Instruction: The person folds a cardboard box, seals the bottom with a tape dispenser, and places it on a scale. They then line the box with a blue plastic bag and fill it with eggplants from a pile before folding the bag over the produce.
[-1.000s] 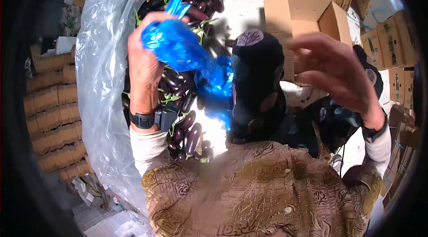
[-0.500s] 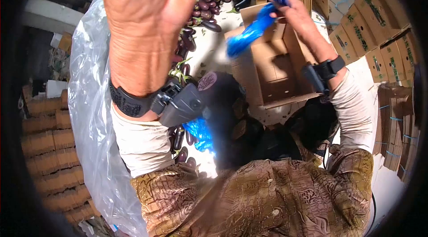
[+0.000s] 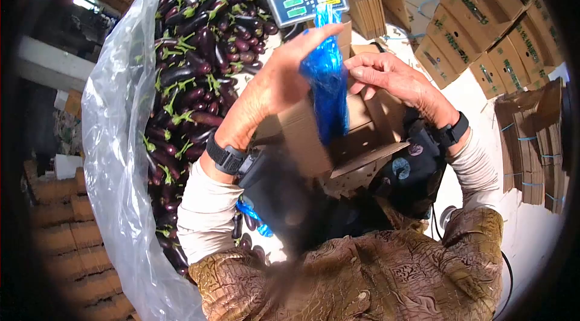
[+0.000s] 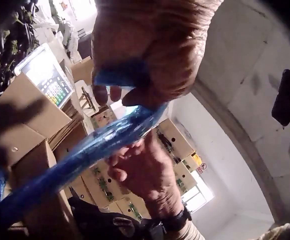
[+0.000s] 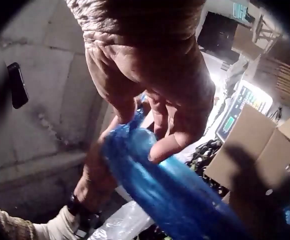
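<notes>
A thin blue plastic bag (image 3: 329,94) hangs stretched out above an open cardboard box (image 3: 305,142). My left hand (image 3: 281,76) grips the bag near its upper end, its fingers bent around the film in the left wrist view. On the other side, my right hand (image 3: 399,79) is at the bag's edge. The right wrist view shows its thumb and fingers pinching the gathered film of the bag (image 5: 170,190). Part of the box's inside is hidden behind the bag.
A large heap of eggplants (image 3: 202,67) lies to the left, bordered by a clear plastic sheet (image 3: 115,158). Behind the box stands a digital scale (image 3: 305,0). Flattened cardboard (image 3: 365,3) and printed cartons (image 3: 477,19) are stacked at the right. Another blue plastic piece (image 3: 257,218) lies near my knee.
The crumpled blue bag has been drawn out long and brought over the box. The left hand has come from the left to the bag; the right hand has lowered beside it.
</notes>
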{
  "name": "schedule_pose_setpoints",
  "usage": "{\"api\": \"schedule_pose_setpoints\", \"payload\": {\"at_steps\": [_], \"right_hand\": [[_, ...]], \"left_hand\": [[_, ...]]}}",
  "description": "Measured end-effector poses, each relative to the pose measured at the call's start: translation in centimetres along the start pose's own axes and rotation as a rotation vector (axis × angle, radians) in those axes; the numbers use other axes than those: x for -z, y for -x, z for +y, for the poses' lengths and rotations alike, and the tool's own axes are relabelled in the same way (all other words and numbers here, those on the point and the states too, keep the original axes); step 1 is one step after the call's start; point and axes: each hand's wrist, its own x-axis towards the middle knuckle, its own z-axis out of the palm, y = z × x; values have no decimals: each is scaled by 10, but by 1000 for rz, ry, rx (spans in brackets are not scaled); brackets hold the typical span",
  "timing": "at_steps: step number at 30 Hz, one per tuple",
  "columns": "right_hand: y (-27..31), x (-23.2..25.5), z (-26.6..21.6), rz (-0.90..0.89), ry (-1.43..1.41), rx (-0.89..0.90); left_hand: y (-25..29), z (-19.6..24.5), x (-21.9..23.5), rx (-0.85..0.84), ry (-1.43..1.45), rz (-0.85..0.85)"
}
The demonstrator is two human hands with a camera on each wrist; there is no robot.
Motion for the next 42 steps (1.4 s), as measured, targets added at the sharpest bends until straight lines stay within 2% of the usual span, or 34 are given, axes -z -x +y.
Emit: {"api": "schedule_pose_setpoints", "payload": {"at_steps": [2, 5, 7, 9, 10, 11, 13, 14, 17, 18, 19, 21, 22, 23, 25, 26, 27, 29, 31, 33, 35, 37, 39, 40, 41, 42], "right_hand": [[6, -9, -18, 38, -56, 70], [0, -10, -11, 168, 192, 62], [1, -14, -12, 214, 195, 84], [2, -15, -10, 258, 203, 105], [2, -14, -5, 320, 74, 169], [2, -13, -2, 379, -55, 234], [6, -13, -2, 428, -27, 216], [9, -16, -4, 454, -32, 227], [12, -20, 4, 481, -9, 226], [12, -21, 7, 485, -38, 248], [12, -22, 10, 488, -68, 270], [20, -21, 15, 556, -94, 295], [25, -17, 18, 621, -120, 329], [33, -13, 22, 624, -115, 328], [49, -13, 24, 736, -10, 257], [58, -21, 25, 844, 26, 165], [65, -23, 30, 843, 27, 163], [80, -21, 44, 679, -186, 51], [79, -42, 16, 524, -310, -35], [69, -54, 3, 445, -459, 11], [56, -53, 4, 398, -529, 10], [41, -54, 16, 408, -619, 81], [39, -54, 21, 445, -570, 116], [38, -54, 27, 478, -522, 135], [38, -54, 31, 513, -474, 152], [37, -58, 31, 560, -503, 159]], "left_hand": [[-5, 3, -4, 0, 30, -92], [-12, 9, -15, -59, 79, -109], [-12, 12, -19, -92, 145, -106], [-11, 14, -23, 56, 925, -9], [-8, 16, -27, 30, 1254, 61], [-6, 16, -28, 23, 1258, 60], [0, 13, -29, 206, 1289, 173], [2, 3, -35, 226, 1093, 163], [1, 16, -40, 280, 937, 84], [1, 22, -41, 311, 776, 151], [4, 15, -42, 313, 778, 150], [9, 0, -44, 359, 546, 322], [8, 7, -39, 476, 666, 412], [12, -5, -40, 412, 753, 511], [15, -3, -32, 388, 917, 541], [16, -3, -32, 389, 920, 545], [18, -3, -33, 349, 834, 509], [20, 1, -36, 315, 753, 465], [21, 15, -40, 191, 517, 261], [22, 24, -48, 159, 579, 172], [26, 32, -62, 188, 719, -9], [28, 38, -68, 167, 761, -10], [31, 39, -68, 339, 835, -29], [33, 37, -74, 388, 847, 77], [33, 35, -78, 393, 847, 76], [32, 32, -81, 493, 865, 156]]}}
